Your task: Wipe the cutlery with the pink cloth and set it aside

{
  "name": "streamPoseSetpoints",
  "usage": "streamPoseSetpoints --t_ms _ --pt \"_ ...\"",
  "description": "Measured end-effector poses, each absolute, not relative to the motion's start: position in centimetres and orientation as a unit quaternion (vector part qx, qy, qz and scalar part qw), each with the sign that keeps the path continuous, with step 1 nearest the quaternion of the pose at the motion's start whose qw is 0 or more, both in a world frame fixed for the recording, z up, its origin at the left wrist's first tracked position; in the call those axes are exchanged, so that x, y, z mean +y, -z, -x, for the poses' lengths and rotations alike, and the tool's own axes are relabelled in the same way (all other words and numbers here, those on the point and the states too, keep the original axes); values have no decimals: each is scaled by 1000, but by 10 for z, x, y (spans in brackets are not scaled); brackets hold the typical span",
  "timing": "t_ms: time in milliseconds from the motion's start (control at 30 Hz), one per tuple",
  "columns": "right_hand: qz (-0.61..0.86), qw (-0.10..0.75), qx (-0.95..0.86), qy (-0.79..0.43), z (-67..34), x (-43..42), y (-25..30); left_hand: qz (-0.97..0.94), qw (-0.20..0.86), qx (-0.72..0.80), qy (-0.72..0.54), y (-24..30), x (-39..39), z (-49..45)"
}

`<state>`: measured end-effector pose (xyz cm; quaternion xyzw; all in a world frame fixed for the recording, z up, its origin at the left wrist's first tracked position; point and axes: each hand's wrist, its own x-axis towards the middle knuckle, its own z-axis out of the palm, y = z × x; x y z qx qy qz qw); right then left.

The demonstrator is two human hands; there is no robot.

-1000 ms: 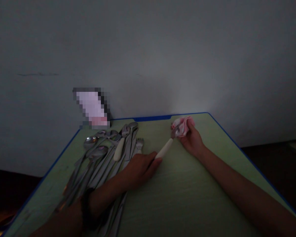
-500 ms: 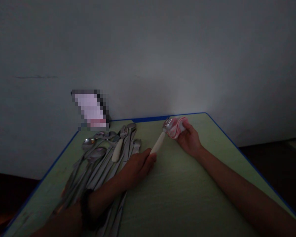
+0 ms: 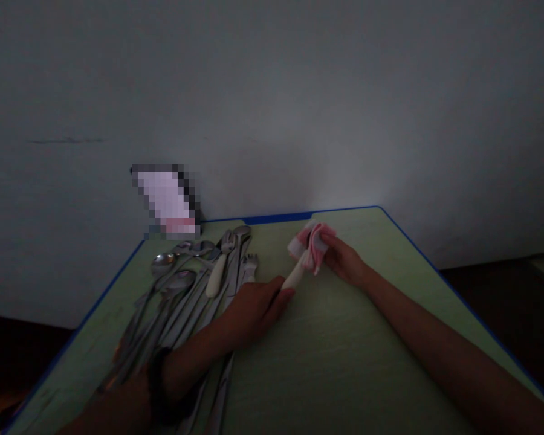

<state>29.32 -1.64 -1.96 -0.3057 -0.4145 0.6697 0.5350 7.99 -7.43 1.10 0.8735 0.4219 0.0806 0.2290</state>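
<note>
My left hand (image 3: pixel 254 305) rests on the green table (image 3: pixel 335 362) and grips the end of a white-handled utensil (image 3: pixel 294 275), which points up and away. My right hand (image 3: pixel 344 260) pinches a pink and white cloth (image 3: pixel 312 244) wrapped over the utensil's metal head, which is hidden under it. Both hands are closed. A dark band sits on my left wrist.
A pile of metal spoons and forks (image 3: pixel 185 290) lies on the table's left side, under my left forearm, one with a white handle (image 3: pixel 216 277). A blurred pink-white object (image 3: pixel 167 199) stands at the far left corner. A grey wall rises behind the blue-edged table.
The cloth has slid from beside the utensil's head to cover it, moving left and toward me. My right hand followed. The left hand kept its grip on the handle.
</note>
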Motion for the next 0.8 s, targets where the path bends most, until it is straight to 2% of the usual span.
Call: streamPoseSetpoints --t_ms 167,300,533,800 --pt "353 454 -545 -610 -299 -19 24 -897 196 391 -66 -8 -73 -79" --pt "363 436 -584 -581 -301 -22 18 -905 176 381 -72 -6 -73 -79" --pt "383 460 -546 -586 -297 -21 17 -906 177 376 -75 -7 -73 -79" --pt "349 540 -418 -641 -293 -13 23 -899 199 384 -74 -9 -74 -78"
